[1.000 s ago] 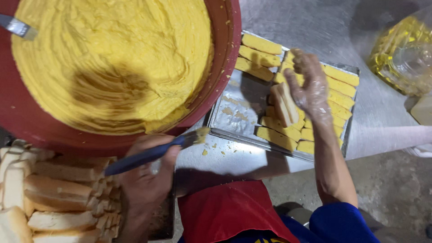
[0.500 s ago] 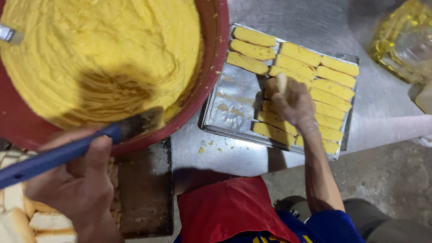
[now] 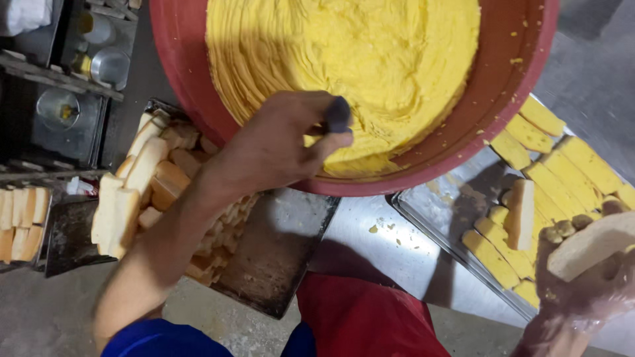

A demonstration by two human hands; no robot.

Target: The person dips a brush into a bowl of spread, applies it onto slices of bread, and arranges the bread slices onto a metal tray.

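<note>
Since half a second back, my left hand (image 3: 278, 149) has swung up from beside the bread tray to the rim of the red bowl (image 3: 509, 79), and my right hand (image 3: 585, 277) has come off the coated slices and dropped toward the lower right corner. Now my left hand is closed tight round the dark blue handle (image 3: 337, 114) of the spreader; only the handle's end shows above my knuckles, and the blade is hidden behind my hand, over the yellow batter (image 3: 344, 53) that fills the bowl. My right hand, gloved in thin clear plastic, is curled under a plain bread slice (image 3: 592, 244) and holds it above the near end of the metal tray (image 3: 430, 205). Rows of yellow-coated slices (image 3: 569, 158) lie in that tray, with one uncoated piece (image 3: 521, 213) resting on them. Left of the bowl, under my forearm, a dark tray (image 3: 278, 258) carries a heap of plain bread (image 3: 142, 175). Crumbs dot the steel counter (image 3: 377, 244) between the two trays.
</note>
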